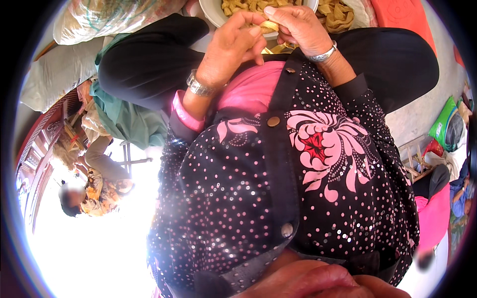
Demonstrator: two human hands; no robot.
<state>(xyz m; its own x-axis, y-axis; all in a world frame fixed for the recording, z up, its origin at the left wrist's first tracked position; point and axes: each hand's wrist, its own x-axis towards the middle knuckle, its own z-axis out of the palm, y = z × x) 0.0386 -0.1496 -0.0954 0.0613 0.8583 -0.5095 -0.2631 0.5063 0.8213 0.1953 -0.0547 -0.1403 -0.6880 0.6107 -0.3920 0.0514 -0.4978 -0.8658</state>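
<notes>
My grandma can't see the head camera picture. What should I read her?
A seated person's left hand and right hand hold a folded yellow strip between them, by a white bowl of yellow-brown pieces. The person wears black trousers and a black jacket with pink dots and flowers.

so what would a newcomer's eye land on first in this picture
Probably the big pink flower print with its red centre, right of the picture's middle on the black dotted jacket. Next, at the top centre, the left hand and right hand meet at a small pale-yellow folded strip, by a white basin of tan strips.
</notes>
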